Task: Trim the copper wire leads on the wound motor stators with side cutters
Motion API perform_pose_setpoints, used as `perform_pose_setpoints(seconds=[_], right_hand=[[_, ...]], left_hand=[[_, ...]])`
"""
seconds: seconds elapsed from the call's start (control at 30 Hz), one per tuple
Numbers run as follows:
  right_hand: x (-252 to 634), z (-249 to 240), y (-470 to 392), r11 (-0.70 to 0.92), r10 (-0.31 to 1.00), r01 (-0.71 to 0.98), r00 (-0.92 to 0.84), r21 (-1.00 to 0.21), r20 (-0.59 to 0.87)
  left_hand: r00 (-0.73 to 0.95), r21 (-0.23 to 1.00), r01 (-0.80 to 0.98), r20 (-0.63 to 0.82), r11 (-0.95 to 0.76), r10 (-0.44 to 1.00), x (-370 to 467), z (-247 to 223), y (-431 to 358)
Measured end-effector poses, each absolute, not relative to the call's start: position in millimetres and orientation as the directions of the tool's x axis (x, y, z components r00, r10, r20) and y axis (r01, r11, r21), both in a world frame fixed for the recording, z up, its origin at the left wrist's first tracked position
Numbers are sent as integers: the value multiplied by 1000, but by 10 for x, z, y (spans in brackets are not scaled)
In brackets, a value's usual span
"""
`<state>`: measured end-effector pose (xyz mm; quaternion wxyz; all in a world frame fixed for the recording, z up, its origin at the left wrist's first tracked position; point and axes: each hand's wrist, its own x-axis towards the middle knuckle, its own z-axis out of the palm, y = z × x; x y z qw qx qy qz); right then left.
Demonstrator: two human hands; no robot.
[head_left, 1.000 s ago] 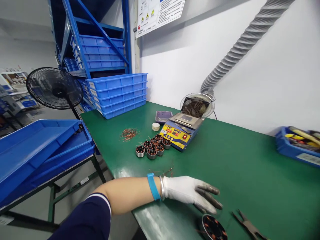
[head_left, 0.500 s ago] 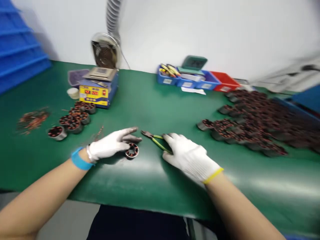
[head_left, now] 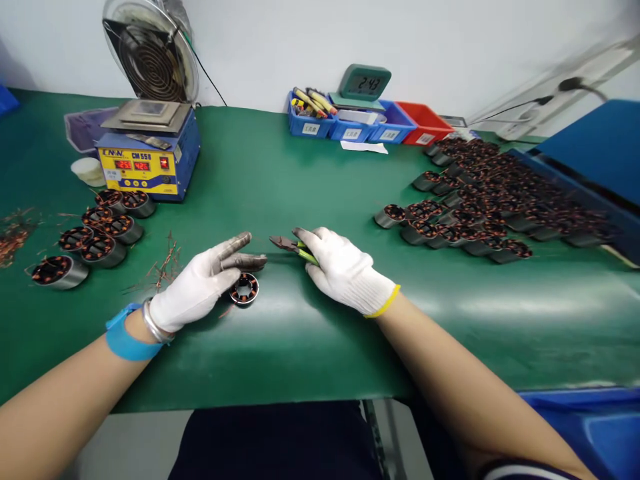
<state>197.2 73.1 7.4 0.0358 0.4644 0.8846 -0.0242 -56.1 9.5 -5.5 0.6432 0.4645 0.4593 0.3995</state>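
Note:
My left hand, in a white glove with dark-stained fingertips, rests with its fingers stretched out and apart. By its thumb lies a small round motor stator with copper windings around an open centre; whether the thumb touches it I cannot tell. My right hand, also gloved, is wrapped around the green handles of a pair of cutting pliers. Their dark jaws point left towards my left fingertips, above the green table. Most of the handles is hidden under the right hand.
Several stators stand at left, near copper wire scraps and a blue-yellow CM558 machine. Many more stators fill the right side. Blue bins, a red bin and a clock stand at the back.
My right hand has closed further over the pliers' handles, covering more of them. My left hand stays beside the stator with its fingers extended. The camera view has shifted.

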Motion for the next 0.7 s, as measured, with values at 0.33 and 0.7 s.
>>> perform_pose_setpoints(seconds=[0.33, 0.7], right_hand=[[1883, 400, 568, 698, 714, 704, -698, 132, -60], [1712, 594, 618, 679, 733, 714, -642, 174, -227]], left_hand=[[251, 988, -40, -134, 148, 959, -517, -69, 75], [236, 987, 9, -155, 158, 959, -517, -39, 78]])
